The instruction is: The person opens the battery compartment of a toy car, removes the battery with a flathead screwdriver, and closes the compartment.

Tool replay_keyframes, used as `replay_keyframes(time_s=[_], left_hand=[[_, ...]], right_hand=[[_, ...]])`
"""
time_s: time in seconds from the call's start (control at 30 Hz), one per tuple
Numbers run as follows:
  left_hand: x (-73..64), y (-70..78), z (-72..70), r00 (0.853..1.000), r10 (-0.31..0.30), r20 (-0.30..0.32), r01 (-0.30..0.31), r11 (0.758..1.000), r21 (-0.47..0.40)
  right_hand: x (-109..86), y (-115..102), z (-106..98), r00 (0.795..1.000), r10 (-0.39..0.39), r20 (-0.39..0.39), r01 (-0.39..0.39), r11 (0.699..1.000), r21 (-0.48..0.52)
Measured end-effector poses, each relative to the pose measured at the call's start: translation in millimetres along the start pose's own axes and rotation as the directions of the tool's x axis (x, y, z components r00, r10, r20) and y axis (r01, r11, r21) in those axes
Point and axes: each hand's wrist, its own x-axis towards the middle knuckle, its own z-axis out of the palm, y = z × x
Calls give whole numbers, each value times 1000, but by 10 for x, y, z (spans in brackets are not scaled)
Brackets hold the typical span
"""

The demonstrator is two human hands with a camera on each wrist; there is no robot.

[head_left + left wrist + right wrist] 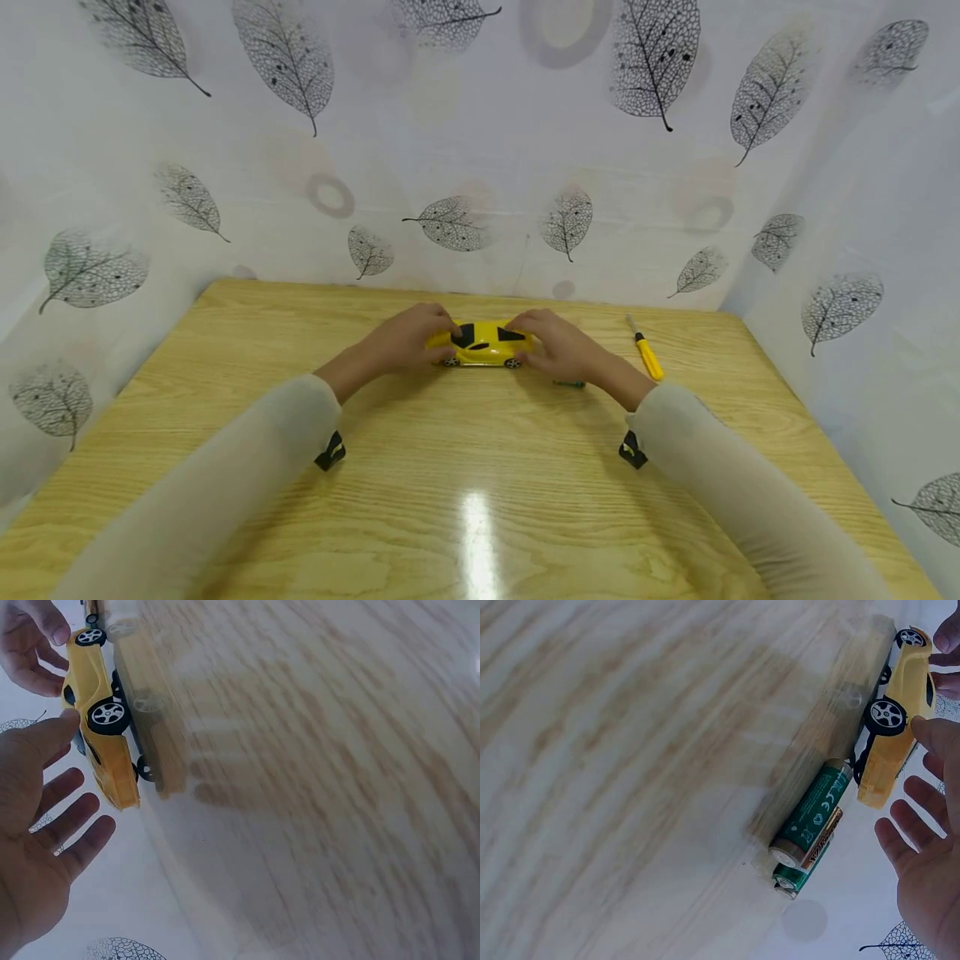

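A yellow toy car with dark windows and silver-spoked wheels stands side-on near the back of the table. One end of it is between the thumb and index finger of my left hand; the other fingers spread past that end in the left wrist view. At the opposite end, my right hand pinches the car the same way, its remaining fingers held loosely away from the body. Several green batteries lie close by the car's right end, mostly hidden behind my right hand in the head view.
A screwdriver with a yellow handle lies to the right of my right hand, its tip toward the back. The wooden table meets a leaf-patterned cloth at its back edge. Black straps show at both cuffs.
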Motion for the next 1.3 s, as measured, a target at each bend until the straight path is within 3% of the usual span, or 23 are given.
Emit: replay_keyframes(time_s=[0.17, 0.37, 0.8, 1.3], left_hand=[[-12, -18, 30, 999, 46, 30, -47, 998, 41], [-21, -28, 37, 995, 97, 24, -98, 995, 30], [-44, -50, 15, 992, 120, 26, -120, 993, 1], [-26, -123, -7, 987, 156, 32, -155, 987, -33]], right_hand=[[-2, 2, 27, 999, 1, 50, 1, 999, -34], [-21, 23, 52, 994, -41, 97, 52, 992, -113], [-90, -14, 87, 991, -111, 77, 124, 975, -184], [-200, -206, 113, 975, -214, 58, 221, 921, -320]])
